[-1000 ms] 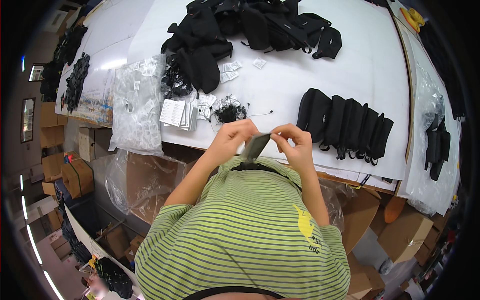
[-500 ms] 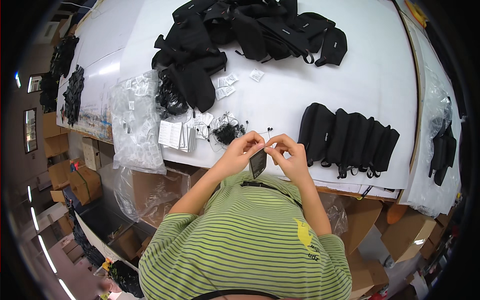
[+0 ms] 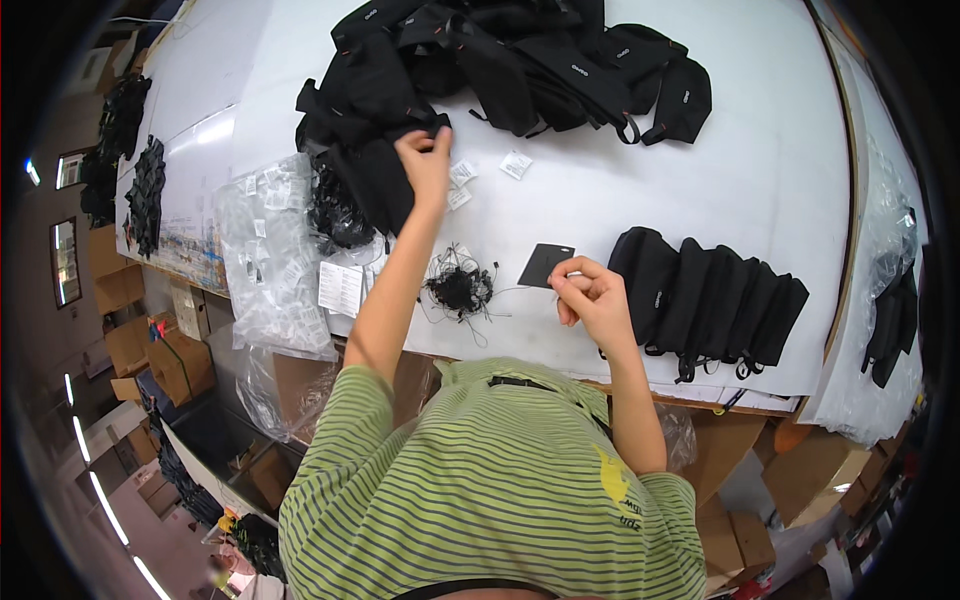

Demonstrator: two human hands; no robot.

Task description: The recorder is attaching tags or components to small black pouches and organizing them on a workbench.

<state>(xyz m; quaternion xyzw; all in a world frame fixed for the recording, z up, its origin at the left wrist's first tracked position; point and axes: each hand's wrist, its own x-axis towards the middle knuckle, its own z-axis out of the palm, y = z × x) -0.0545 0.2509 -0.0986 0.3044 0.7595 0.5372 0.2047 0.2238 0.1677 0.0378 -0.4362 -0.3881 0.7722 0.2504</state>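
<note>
My left hand (image 3: 424, 165) reaches over to the pile of black fabric bags. Its fingers are bent at the edge of one black bag (image 3: 384, 172) and appear to pinch the cloth; the contact is partly hidden. Over the table's near part, my right hand (image 3: 594, 300) is closed at the lower right corner of a black hang tag (image 3: 545, 265) with a slot at its top. A thin dark string runs left from near the tag. Between my arms lies a tangle of black tag strings (image 3: 460, 288).
Several more black bags (image 3: 560, 75) are heaped at the back. A row of black bags (image 3: 640, 280) lies at right. White cards (image 3: 341, 287) and a clear bag of small white packets (image 3: 262, 250) are at left. A white packet (image 3: 515, 165) lies mid-table. Cardboard boxes (image 3: 180, 368) stand below.
My hands have parted: the left went up and away to the bag pile. The right moved slightly right with the tag, which has gone from near my body to over the table.
</note>
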